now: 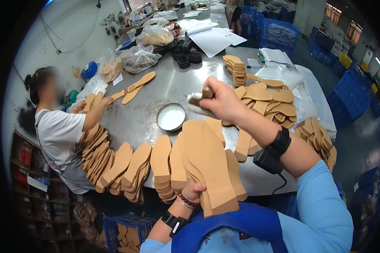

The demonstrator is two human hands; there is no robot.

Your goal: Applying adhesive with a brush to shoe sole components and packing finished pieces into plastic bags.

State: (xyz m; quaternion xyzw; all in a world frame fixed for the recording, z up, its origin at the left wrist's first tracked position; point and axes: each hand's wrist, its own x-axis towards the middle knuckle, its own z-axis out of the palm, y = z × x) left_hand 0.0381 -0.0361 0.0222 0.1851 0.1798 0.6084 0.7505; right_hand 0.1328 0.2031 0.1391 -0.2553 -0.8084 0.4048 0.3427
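Several insoles [209, 162], edge-gripped, extend beyond left fingers [201, 186].

From head height we look down and forward through one wide fisheye, left hand [193, 191] and right hand [222, 99] close, the bench [135, 120] stretching away, edges bending rimward.
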